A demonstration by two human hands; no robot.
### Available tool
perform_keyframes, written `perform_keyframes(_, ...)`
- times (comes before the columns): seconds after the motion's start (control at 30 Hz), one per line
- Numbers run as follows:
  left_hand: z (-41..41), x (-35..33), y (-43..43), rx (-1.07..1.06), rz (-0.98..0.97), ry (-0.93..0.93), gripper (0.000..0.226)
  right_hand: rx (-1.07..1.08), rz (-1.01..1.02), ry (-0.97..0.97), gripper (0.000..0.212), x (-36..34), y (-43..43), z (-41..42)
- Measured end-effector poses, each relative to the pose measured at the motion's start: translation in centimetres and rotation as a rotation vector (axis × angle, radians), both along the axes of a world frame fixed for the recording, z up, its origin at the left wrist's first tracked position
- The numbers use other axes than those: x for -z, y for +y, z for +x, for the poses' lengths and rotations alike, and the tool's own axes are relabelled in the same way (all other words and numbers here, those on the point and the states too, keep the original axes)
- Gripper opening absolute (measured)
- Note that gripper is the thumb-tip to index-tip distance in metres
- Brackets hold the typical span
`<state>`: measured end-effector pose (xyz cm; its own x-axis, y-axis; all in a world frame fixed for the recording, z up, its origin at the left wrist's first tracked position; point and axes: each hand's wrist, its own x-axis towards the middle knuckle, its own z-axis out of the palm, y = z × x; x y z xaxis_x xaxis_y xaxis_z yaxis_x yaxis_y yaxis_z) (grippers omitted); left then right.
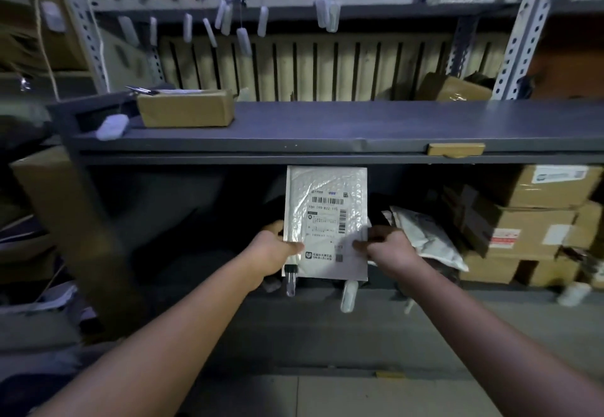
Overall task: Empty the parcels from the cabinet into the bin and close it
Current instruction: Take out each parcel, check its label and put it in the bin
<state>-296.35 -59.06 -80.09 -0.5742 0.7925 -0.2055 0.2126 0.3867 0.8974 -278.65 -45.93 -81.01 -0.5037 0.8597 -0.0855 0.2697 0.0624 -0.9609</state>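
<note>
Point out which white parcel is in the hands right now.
The flat bubble mailer with the barcode label, pinched at its lower edges by the left hand and right hand. The crumpled white bag lies to its right, not gripped.

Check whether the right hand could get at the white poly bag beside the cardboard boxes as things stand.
Probably yes: the white poly bag lies right beside the right hand, nothing between them. But that hand is pinching the bubble mailer, so it must let go first.
</note>
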Motion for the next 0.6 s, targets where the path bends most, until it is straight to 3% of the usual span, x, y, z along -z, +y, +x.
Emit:
perform_keyframes(0.17, 4.5, 0.4, -6.2, 0.034, 0.055, 0.009, 0.033, -0.002, 0.060, 0.062, 0.004, 1.3, -6.4, 4.7)
perform_keyframes(0.6, 10.7, 5.5, -15.1, -0.048, 0.205, -0.097, 0.015, -0.050, 0.031, 0.047, 0.008, 4.5, -14.6, 11.1)
